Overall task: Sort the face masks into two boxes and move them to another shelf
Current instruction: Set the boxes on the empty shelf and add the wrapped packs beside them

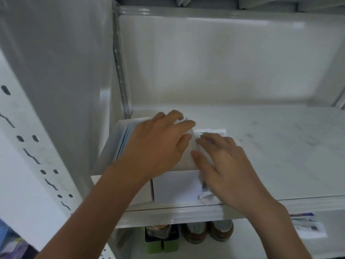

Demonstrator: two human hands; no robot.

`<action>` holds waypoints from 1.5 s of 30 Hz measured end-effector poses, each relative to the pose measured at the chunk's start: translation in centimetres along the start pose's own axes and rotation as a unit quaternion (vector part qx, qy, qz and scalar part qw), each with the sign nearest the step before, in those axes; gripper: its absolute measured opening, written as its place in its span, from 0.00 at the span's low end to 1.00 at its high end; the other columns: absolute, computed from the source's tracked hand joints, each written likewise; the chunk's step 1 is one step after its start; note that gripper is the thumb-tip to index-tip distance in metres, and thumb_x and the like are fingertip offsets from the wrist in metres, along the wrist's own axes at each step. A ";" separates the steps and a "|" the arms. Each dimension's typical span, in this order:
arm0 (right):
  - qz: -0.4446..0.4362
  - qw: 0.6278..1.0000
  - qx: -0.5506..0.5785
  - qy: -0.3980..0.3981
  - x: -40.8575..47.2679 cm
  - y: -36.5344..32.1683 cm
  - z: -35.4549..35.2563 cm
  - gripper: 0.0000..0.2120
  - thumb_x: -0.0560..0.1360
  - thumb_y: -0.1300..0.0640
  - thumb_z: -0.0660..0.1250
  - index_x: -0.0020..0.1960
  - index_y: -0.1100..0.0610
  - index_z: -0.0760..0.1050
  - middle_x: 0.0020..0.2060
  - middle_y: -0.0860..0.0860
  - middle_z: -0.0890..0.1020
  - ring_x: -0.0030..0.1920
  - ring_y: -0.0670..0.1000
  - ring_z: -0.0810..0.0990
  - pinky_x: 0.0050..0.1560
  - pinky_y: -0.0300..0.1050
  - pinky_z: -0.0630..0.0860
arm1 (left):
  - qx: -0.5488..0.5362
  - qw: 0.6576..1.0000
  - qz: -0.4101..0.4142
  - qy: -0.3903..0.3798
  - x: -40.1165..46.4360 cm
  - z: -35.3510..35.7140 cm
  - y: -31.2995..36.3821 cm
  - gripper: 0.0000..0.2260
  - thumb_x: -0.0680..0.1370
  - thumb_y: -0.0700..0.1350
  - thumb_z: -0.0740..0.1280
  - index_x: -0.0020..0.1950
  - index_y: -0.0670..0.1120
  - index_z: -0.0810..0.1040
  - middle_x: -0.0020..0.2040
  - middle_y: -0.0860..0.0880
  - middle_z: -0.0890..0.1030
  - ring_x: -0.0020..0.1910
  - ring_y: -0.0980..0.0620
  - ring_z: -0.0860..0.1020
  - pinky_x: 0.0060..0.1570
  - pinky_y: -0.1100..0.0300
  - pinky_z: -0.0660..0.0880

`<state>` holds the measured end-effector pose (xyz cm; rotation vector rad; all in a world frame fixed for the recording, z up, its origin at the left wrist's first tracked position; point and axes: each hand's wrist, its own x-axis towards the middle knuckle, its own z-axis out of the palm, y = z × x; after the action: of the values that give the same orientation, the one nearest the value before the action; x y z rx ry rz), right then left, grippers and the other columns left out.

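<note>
Box [175, 186] is on the shelf [280, 146], packed. Your left hand [158, 144] lies flat on its masks; right hand [222, 163] presses a loose packet [209, 132], fingers straight. Second box unseen.

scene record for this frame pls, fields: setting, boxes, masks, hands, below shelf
setting: white metal shelf, seen from above
boxes: white box at the shelf's front left; clear-sided box to its left
masks: blue-edged masks upright in the clear-sided box; white packet beside the white box
hands: left hand rests on the box tops; right hand lies flat over the white packet
below shelf: jars, green cartons
</note>
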<state>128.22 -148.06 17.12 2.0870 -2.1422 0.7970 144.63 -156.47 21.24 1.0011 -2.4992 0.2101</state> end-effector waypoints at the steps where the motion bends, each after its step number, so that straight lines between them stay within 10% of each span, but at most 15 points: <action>1: -0.002 0.999 -0.034 -0.015 -0.2 -0.6 0.1 0.25 0.83 0.42 0.47 0.71 0.50 0.73 0.73 0.45 0.71 0.71 0.51 0.67 0.67 0.49 0.66 | 0.008 1.000 0.005 0.023 -0.3 0.3 -0.1 0.16 0.82 0.52 0.60 0.70 0.54 0.76 0.68 0.51 0.77 0.61 0.47 0.77 0.54 0.49 0.76; 6: 0.005 0.984 -0.175 -0.030 -0.6 -2.4 -0.2 0.32 0.83 0.40 0.35 0.75 0.49 0.69 0.82 0.48 0.56 0.81 0.56 0.52 0.76 0.56 0.56 | -0.069 0.991 -0.039 -0.107 -1.3 1.3 -1.3 0.15 0.84 0.50 0.56 0.46 0.49 0.80 0.47 0.50 0.83 0.45 0.50 0.80 0.50 0.49 0.77; 11: -0.005 0.973 -0.215 -0.082 -0.1 -4.0 -0.9 0.37 0.79 0.42 0.30 0.70 0.48 0.73 0.81 0.50 0.59 0.80 0.59 0.54 0.76 0.58 0.54 | -0.040 0.996 -0.038 -0.066 -1.3 1.4 -1.1 0.16 0.82 0.49 0.55 0.48 0.47 0.82 0.55 0.49 0.78 0.52 0.49 0.77 0.56 0.50 0.75; 14: -0.020 0.972 -0.220 -0.079 0.8 -4.4 -0.9 0.27 0.80 0.44 0.39 0.48 0.49 0.77 0.60 0.48 0.76 0.64 0.56 0.69 0.63 0.53 0.62 | -0.036 0.998 -0.053 -0.018 -1.6 0.9 -1.0 0.13 0.81 0.47 0.57 0.47 0.47 0.82 0.50 0.49 0.80 0.48 0.49 0.77 0.54 0.50 0.75; 17: -0.018 0.973 -0.218 -0.077 2.4 -5.2 -1.0 0.20 0.78 0.39 0.51 0.39 0.51 0.70 0.38 0.46 0.73 0.47 0.53 0.69 0.52 0.52 0.62 | -0.019 0.994 -0.082 0.073 -2.6 -0.2 -0.9 0.11 0.79 0.43 0.61 0.45 0.46 0.83 0.43 0.48 0.83 0.42 0.48 0.79 0.48 0.51 0.76; 24: 0.021 0.960 -0.203 -0.192 5.7 -7.0 -1.4 0.15 0.74 0.48 0.65 0.39 0.54 0.62 0.35 0.48 0.65 0.35 0.51 0.66 0.42 0.44 0.59 | -0.067 0.989 -0.106 0.073 -4.1 -0.6 -1.4 0.12 0.81 0.45 0.60 0.47 0.46 0.83 0.44 0.48 0.84 0.41 0.48 0.80 0.49 0.49 0.78; 31: -0.013 0.983 -0.180 -0.043 5.1 -7.1 -1.4 0.12 0.68 0.54 0.67 0.41 0.55 0.65 0.33 0.48 0.63 0.33 0.54 0.68 0.29 0.42 0.54 | -0.075 0.987 -0.116 0.085 -4.3 -0.3 -1.7 0.14 0.78 0.47 0.57 0.44 0.47 0.82 0.40 0.50 0.82 0.38 0.47 0.78 0.50 0.48 0.74; 36: 0.021 0.984 -0.134 -0.118 4.6 -6.3 -0.9 0.14 0.77 0.43 0.61 0.52 0.54 0.74 0.42 0.51 0.74 0.45 0.57 0.74 0.43 0.48 0.64 | -0.087 0.993 -0.073 0.041 -4.4 -0.3 -1.9 0.13 0.79 0.46 0.59 0.54 0.49 0.83 0.49 0.52 0.84 0.49 0.49 0.79 0.61 0.48 0.70; 41: -0.032 0.989 -0.130 -0.062 3.4 -4.3 -1.5 0.18 0.80 0.45 0.50 0.41 0.50 0.73 0.37 0.45 0.74 0.44 0.52 0.72 0.51 0.51 0.68 | -0.157 0.987 0.020 -0.018 -3.6 -0.4 -1.5 0.17 0.79 0.45 0.54 0.59 0.50 0.81 0.54 0.54 0.82 0.52 0.55 0.78 0.62 0.55 0.69; 45: -0.029 0.993 -0.078 -0.080 2.5 -2.1 -1.5 0.16 0.82 0.45 0.56 0.64 0.46 0.76 0.55 0.43 0.78 0.57 0.51 0.73 0.60 0.51 0.67 | -0.168 0.982 0.030 -0.077 -3.5 -0.1 -1.8 0.13 0.82 0.45 0.59 0.60 0.52 0.81 0.51 0.55 0.83 0.47 0.56 0.78 0.52 0.58 0.74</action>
<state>129.51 -149.70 20.04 2.1864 -2.1295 0.4558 148.16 -155.62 19.72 0.8304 -2.5879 -0.2739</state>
